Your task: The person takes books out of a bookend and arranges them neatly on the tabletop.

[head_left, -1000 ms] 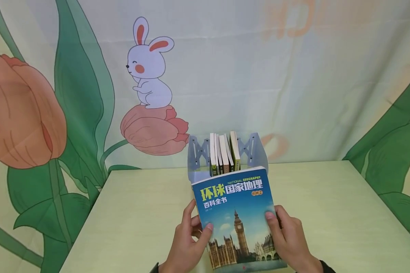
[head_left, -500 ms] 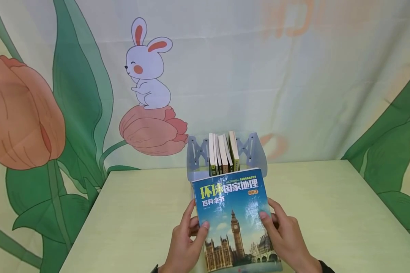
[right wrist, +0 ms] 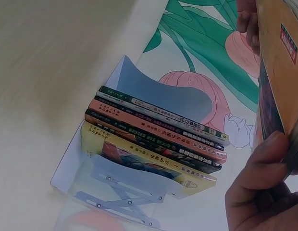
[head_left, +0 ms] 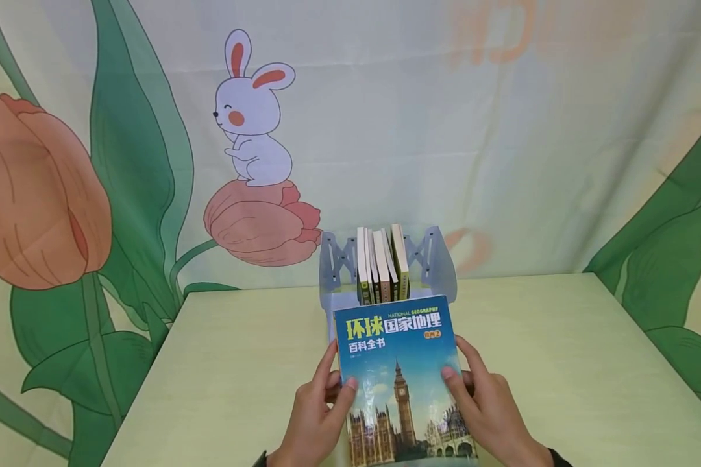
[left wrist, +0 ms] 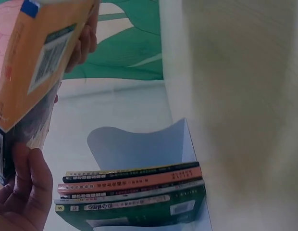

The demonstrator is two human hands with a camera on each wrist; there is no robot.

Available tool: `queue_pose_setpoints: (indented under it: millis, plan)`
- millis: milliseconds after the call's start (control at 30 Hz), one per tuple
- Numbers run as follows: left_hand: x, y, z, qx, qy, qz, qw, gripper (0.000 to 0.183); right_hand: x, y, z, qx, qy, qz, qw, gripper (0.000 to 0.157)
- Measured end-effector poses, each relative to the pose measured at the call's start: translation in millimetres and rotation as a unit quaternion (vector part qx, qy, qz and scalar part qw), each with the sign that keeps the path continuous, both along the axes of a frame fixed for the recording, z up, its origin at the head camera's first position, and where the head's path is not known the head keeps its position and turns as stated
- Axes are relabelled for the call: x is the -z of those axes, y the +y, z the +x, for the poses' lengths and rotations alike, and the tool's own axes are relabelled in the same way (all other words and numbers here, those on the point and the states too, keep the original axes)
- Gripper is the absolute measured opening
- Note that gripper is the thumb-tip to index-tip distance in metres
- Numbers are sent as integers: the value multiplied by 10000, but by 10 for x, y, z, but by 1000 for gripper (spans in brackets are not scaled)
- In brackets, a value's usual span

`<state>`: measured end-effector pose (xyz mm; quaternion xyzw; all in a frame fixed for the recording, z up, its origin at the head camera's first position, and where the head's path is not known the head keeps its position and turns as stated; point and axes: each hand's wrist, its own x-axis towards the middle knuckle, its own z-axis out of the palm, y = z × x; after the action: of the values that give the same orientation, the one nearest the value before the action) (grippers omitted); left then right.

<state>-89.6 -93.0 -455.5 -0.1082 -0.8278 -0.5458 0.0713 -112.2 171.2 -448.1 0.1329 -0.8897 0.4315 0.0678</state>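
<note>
A blue-covered book [head_left: 405, 383] with a clock tower on its front is held between both hands, its cover facing the head camera. At its left edge the left hand [head_left: 315, 408] grips with the thumb on the cover. The right hand [head_left: 493, 408] grips the opposite edge in the same way. In the left wrist view the book's orange back [left wrist: 38, 57] with a barcode shows. Just beyond it stands a pale blue book rack [head_left: 444, 263] with several upright books [head_left: 381, 266], spines toward me; their lower parts are hidden in the head view.
The rack stands near the back of the pale green table [head_left: 239, 370]. A cloth backdrop [head_left: 385, 130] with a rabbit and tulips hangs behind. Inside the rack, a yellow book [right wrist: 144, 163] stands at one end of the row, beside the folding rack side [right wrist: 125, 192].
The book has come slightly down and toward me, showing more of the rack. Both hands have moved a little left with it, still gripping its edges.
</note>
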Motion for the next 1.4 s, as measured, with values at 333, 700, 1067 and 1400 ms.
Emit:
queue_pose_setpoints:
  millis: [333, 700, 1067, 1400]
  plan:
    - [55, -18, -42, -25, 34, -518, 9986, 63, 32, 21, 11, -63, -518, 294, 9982, 57]
    - [74, -71, -64, 314, -389, -635, 9967, 64, 76, 18, -3, -43, -1171, 397, 9923, 60]
    - [173, -82, -120, 504, -600, -783, 9939, 61, 145, 28, 5, -203, -1046, 809, 9910, 54]
    - [199, -74, -140, 566, -1017, -781, 9901, 59, 214, 54, -15, -373, -1069, 959, 9889, 55]
